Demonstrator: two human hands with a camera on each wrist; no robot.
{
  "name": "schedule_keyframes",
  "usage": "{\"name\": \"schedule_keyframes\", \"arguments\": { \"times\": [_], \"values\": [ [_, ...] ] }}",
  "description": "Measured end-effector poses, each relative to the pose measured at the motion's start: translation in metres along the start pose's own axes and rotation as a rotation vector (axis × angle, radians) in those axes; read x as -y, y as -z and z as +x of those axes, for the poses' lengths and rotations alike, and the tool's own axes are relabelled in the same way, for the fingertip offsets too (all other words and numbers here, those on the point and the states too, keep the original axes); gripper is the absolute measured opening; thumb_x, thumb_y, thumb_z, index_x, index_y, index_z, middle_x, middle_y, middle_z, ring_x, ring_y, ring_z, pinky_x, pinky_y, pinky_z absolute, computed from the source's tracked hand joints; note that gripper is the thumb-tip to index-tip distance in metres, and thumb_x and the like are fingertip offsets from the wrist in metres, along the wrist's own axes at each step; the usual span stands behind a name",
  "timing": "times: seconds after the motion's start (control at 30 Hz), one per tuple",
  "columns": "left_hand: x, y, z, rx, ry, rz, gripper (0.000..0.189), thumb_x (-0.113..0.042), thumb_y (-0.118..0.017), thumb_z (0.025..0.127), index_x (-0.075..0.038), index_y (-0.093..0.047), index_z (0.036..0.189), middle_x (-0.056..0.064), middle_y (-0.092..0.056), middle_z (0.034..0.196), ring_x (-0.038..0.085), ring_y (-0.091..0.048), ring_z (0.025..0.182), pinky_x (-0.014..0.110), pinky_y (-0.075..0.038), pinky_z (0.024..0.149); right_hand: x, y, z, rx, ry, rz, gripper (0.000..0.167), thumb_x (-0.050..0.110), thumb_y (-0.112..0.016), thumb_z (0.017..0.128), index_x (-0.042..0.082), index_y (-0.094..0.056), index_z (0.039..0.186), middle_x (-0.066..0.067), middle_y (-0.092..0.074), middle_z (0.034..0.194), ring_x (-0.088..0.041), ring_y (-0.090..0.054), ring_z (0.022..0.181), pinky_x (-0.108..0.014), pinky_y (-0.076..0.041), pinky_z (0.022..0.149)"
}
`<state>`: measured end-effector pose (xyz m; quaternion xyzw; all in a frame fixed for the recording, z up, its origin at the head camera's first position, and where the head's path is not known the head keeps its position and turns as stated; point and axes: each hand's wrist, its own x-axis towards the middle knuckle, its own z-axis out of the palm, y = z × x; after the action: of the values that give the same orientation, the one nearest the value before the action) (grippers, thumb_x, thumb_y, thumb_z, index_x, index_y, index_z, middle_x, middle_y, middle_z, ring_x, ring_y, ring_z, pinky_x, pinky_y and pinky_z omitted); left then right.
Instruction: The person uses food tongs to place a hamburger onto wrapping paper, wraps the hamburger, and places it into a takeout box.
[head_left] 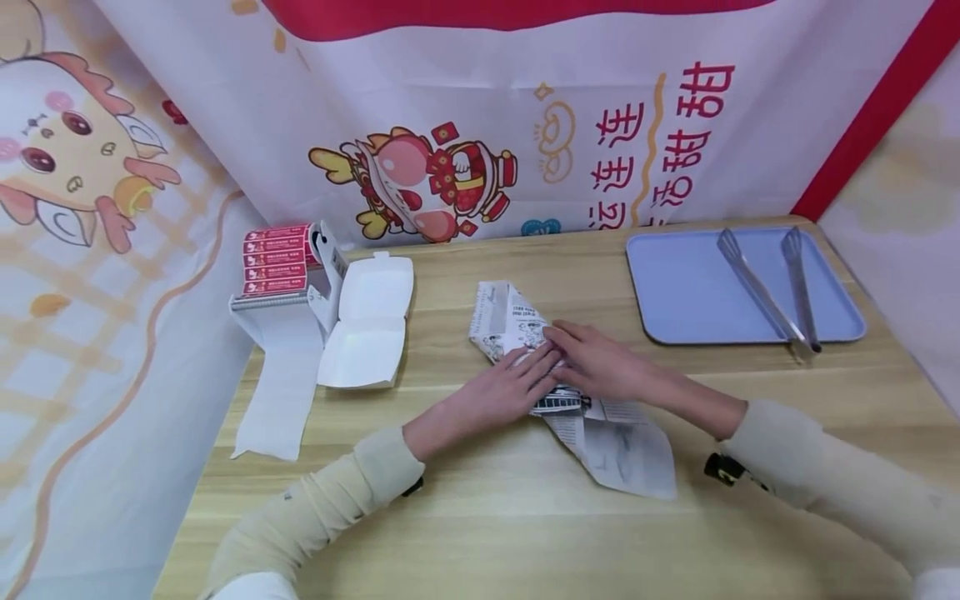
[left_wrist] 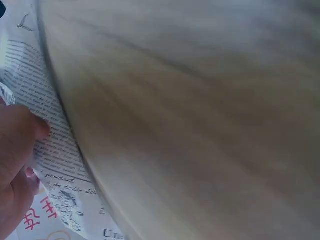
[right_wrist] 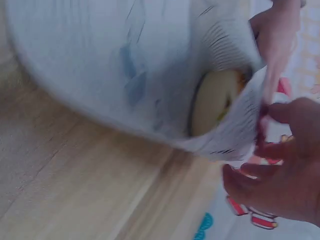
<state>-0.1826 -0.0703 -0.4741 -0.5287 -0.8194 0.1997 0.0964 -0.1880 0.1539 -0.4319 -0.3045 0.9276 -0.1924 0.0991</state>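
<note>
A sheet of newspaper-print wrapping paper (head_left: 626,450) lies at the middle of the table, folded into a packet with a loose tail toward the near right. Through its open end, the right wrist view shows a pale, bun-like food (right_wrist: 214,102) inside. My left hand (head_left: 502,392) rests over the packet from the left, fingers extended across the paper. From the right, my right hand (head_left: 603,362) holds the folded side with bent fingers, its fingertips close to those of the left. Beneath both hands the paper's middle is partly hidden.
At left stand a label dispenser (head_left: 273,265) with a hanging white strip (head_left: 276,387) and an unfolded white takeaway box (head_left: 365,350). A blue tray (head_left: 675,287) at the back right bears a whisk (head_left: 765,296) and another metal utensil (head_left: 801,279). Printed cloths hang behind and beside the table.
</note>
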Motion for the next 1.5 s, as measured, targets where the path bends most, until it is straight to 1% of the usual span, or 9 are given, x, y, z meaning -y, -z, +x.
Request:
{"name": "schedule_keyframes", "arguments": {
  "times": [0.2, 0.33, 0.53, 0.7, 0.87, 1.07, 1.17, 1.3, 1.5],
  "values": [
    [-0.001, 0.0, -0.005, -0.103, 0.013, -0.007, 0.049, -0.015, -0.044, 0.106, -0.005, -0.035, 0.153, 0.014, -0.035, 0.161, 0.028, -0.032, 0.15, 0.039, -0.038, 0.118, -0.011, -0.015, -0.004, 0.075, -0.001, 0.019, 0.077, 0.04, -0.048, 0.104, 0.003, -0.009, 0.159, -0.023, -0.007, 0.166, -0.042, -0.021, 0.151, -0.057, -0.029, 0.119],
    [0.003, 0.007, -0.009, -0.169, 0.054, -0.142, 0.035, -0.016, -0.055, 0.1, -0.006, -0.052, 0.133, 0.012, -0.055, 0.135, 0.023, -0.054, 0.122, 0.032, -0.052, 0.1, -0.009, -0.017, -0.005, 0.045, -0.025, 0.008, 0.08, 0.042, -0.05, 0.103, 0.003, -0.008, 0.159, -0.021, -0.006, 0.167, -0.04, -0.021, 0.151, -0.055, -0.03, 0.119],
    [0.009, 0.014, -0.015, -0.036, 0.163, -0.542, 0.029, -0.041, -0.058, 0.1, -0.013, -0.058, 0.108, -0.001, -0.055, 0.102, 0.011, -0.051, 0.089, 0.026, -0.051, 0.078, -0.01, -0.017, -0.004, 0.024, -0.034, -0.001, 0.082, 0.042, -0.05, 0.103, 0.0, -0.007, 0.158, -0.024, -0.005, 0.166, -0.041, -0.022, 0.151, -0.054, -0.031, 0.118],
    [0.011, 0.015, -0.01, 0.009, 0.292, -0.708, 0.024, -0.035, -0.049, 0.105, -0.017, -0.062, 0.095, -0.005, -0.062, 0.09, 0.008, -0.056, 0.078, 0.025, -0.052, 0.073, -0.012, -0.023, -0.004, -0.012, -0.034, 0.111, 0.08, 0.037, -0.052, 0.103, 0.004, -0.006, 0.16, -0.027, -0.004, 0.165, -0.045, -0.024, 0.148, -0.057, -0.033, 0.116],
    [0.012, 0.014, -0.003, 0.014, 0.371, -0.724, 0.029, -0.036, -0.061, 0.099, -0.019, -0.057, 0.076, -0.008, -0.055, 0.069, 0.007, -0.049, 0.06, 0.023, -0.042, 0.055, -0.01, -0.033, -0.006, -0.028, -0.074, 0.19, 0.075, 0.038, -0.05, 0.104, 0.022, -0.005, 0.162, -0.023, 0.006, 0.167, -0.047, -0.019, 0.15, -0.062, -0.031, 0.116],
    [0.006, 0.015, 0.001, 0.016, 0.365, -0.657, 0.035, -0.048, -0.063, 0.095, -0.02, -0.059, 0.075, -0.01, -0.052, 0.062, 0.007, -0.048, 0.054, 0.024, -0.038, 0.048, -0.008, -0.039, -0.005, -0.074, 0.036, 0.047, 0.068, 0.039, -0.048, 0.104, 0.026, -0.013, 0.161, -0.011, 0.005, 0.169, -0.04, -0.012, 0.153, -0.06, -0.034, 0.115],
    [0.004, 0.012, 0.0, 0.018, 0.408, -0.693, 0.036, -0.047, -0.065, 0.094, -0.019, -0.058, 0.073, -0.009, -0.052, 0.061, 0.007, -0.047, 0.054, 0.023, -0.038, 0.048, -0.006, -0.041, -0.004, -0.071, 0.066, 0.028, 0.069, 0.04, -0.049, 0.104, 0.025, -0.014, 0.161, -0.008, 0.005, 0.17, -0.037, -0.011, 0.154, -0.059, -0.035, 0.115],
    [0.004, 0.009, -0.005, 0.051, 0.53, -0.92, 0.033, -0.039, -0.069, 0.093, -0.015, -0.054, 0.077, -0.007, -0.052, 0.063, 0.006, -0.048, 0.055, 0.02, -0.038, 0.05, -0.002, -0.045, -0.005, -0.037, 0.015, 0.108, 0.073, 0.041, -0.05, 0.104, 0.023, -0.009, 0.162, -0.009, 0.008, 0.169, -0.039, -0.011, 0.154, -0.061, -0.031, 0.116],
    [0.011, 0.007, -0.007, 0.02, 0.691, -1.312, 0.028, -0.035, -0.062, 0.098, -0.009, -0.052, 0.099, 0.002, -0.065, 0.074, 0.014, -0.063, 0.059, 0.024, -0.046, 0.05, 0.003, -0.046, -0.009, -0.077, -0.033, 0.24, 0.07, 0.035, -0.047, 0.105, 0.012, -0.01, 0.161, -0.019, 0.004, 0.168, -0.045, -0.01, 0.152, -0.066, -0.025, 0.117]
  ]
}}
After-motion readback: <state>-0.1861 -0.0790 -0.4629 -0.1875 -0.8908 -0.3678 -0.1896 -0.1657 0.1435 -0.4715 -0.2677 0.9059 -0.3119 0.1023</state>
